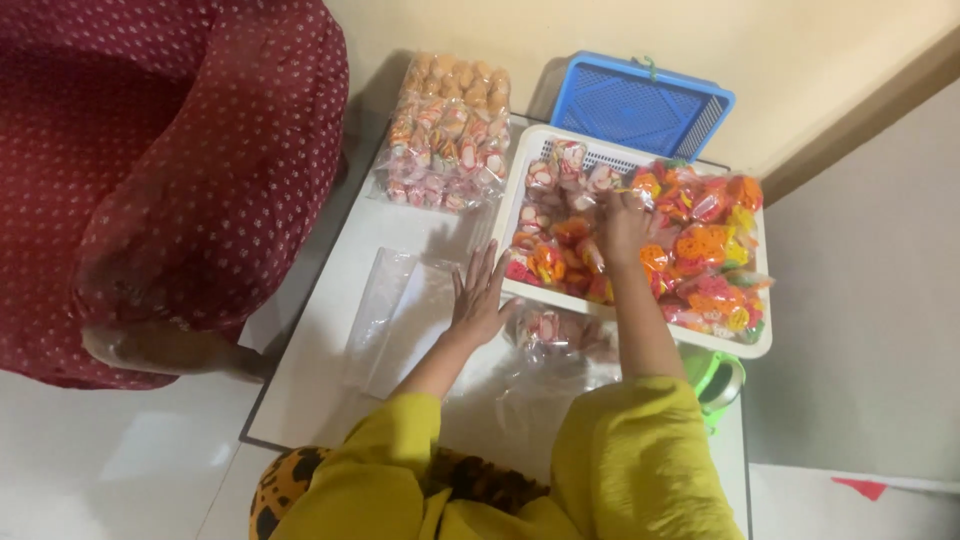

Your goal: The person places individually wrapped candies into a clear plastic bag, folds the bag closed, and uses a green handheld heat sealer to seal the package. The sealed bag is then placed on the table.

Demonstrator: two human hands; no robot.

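The left hand (478, 297) lies flat on the white table (310, 390), palm down, its fingers (483, 262) spread wide and straight, pointing away from the person toward the white tray (640, 330); it grips nothing and its fingertips rest at the right edge of a clear plastic bag (395, 315). That bag lies flat and empty on the table, its long axis running from the near left toward the far right, roughly along the line of the forearm. The right hand (622, 225) reaches into the white tray, its fingers curled downward among the small wrapped sweets (700, 250); whether they have closed on one packet cannot be told, since the fingertips are buried in the heap. The sweets fill the tray: red-and-white ones toward the left, orange, yellow and green ones toward the right, too many and too tangled to count. Just in front of the tray's near edge, between the two arms, lies one partly filled clear bag of sweets (553, 330). Beyond the left hand, at the far edge of the table, sits one large filled packet of sweets (445, 130), its long axis running away from the person. One blue basket (640, 105) leans behind the tray against the wall. One green object (718, 378) shows beneath the tray's near right corner. Another person in a dark red dotted garment (170, 150) stands at the left.
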